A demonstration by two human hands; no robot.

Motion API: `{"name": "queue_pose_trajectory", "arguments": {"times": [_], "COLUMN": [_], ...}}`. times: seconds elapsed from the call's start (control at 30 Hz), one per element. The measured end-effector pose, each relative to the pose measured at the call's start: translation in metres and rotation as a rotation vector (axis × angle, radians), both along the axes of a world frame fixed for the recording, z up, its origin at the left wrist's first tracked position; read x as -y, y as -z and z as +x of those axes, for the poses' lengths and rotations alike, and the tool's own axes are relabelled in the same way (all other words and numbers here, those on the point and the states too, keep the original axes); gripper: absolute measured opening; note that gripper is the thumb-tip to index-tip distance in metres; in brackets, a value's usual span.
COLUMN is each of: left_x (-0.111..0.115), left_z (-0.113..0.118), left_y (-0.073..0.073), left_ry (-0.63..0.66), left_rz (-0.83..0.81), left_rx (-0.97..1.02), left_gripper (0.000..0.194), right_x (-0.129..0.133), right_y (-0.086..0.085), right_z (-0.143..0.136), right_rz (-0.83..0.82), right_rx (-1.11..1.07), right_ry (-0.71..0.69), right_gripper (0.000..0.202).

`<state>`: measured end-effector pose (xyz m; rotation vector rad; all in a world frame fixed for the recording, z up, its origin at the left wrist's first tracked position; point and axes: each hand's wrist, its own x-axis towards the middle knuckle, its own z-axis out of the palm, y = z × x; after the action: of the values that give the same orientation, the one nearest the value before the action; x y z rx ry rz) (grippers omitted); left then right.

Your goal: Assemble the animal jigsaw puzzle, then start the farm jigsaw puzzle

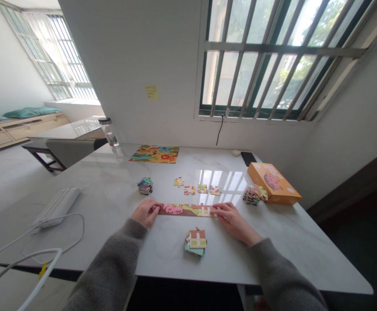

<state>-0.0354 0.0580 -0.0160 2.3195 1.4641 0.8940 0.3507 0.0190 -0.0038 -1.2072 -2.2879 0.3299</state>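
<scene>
Pink and brown, the puzzle strip (188, 211) lies on the white worktop (107, 194), beyond a stack of pieces (197, 240). I see the left hand (145, 212) and right hand (233, 220) touching its opposite ends, but from here cannot tell whether either is clamped on it.

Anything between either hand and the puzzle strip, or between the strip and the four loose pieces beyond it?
Nothing visible. The left hand is at the left end of the puzzle strip, the right hand at its right end. Only tabletop shows between the strip and the loose pieces.
</scene>
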Motion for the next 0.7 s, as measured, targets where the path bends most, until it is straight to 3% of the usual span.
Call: {"name": "queue_pose_trajectory", "arguments": {"times": [0.23, 0.3, 0.43, 0.5, 0.6, 0.7], "left_x": [0.001, 0.011, 0.042, 0.055, 0.064, 0.062], "left_z": [0.001, 0.014, 0.056, 0.076, 0.092, 0.093], "left_y": [0.0, -0.004, -0.01, -0.01, -0.008, -0.004], "left_ry": [0.032, 0.059, 0.319, 0.431, 0.478, 0.48], "left_rz": [0.117, 0.163, 0.118, 0.07, 0.021, 0.002], "left_rx": [0.032, 0.096, 0.161, 0.139, 0.105, 0.087], "left_gripper": [0.022, 0.02, 0.017, 0.026, 0.035, 0.035], "right_x": [0.011, 0.021, 0.047, 0.058, 0.065, 0.065], "right_y": [-0.006, -0.009, -0.014, -0.015, -0.018, -0.017], "right_z": [-0.006, -0.016, -0.044, -0.056, -0.066, -0.066], "right_rz": [0.096, 0.117, 0.035, -0.025, -0.081, -0.097], "right_rx": [-0.125, -0.182, -0.219, -0.203, -0.151, -0.118], "right_ry": [0.056, 0.035, -0.047, -0.081, -0.092, -0.078], "right_gripper": [0.035, 0.03, 0.023, 0.025, 0.031, 0.033]}}
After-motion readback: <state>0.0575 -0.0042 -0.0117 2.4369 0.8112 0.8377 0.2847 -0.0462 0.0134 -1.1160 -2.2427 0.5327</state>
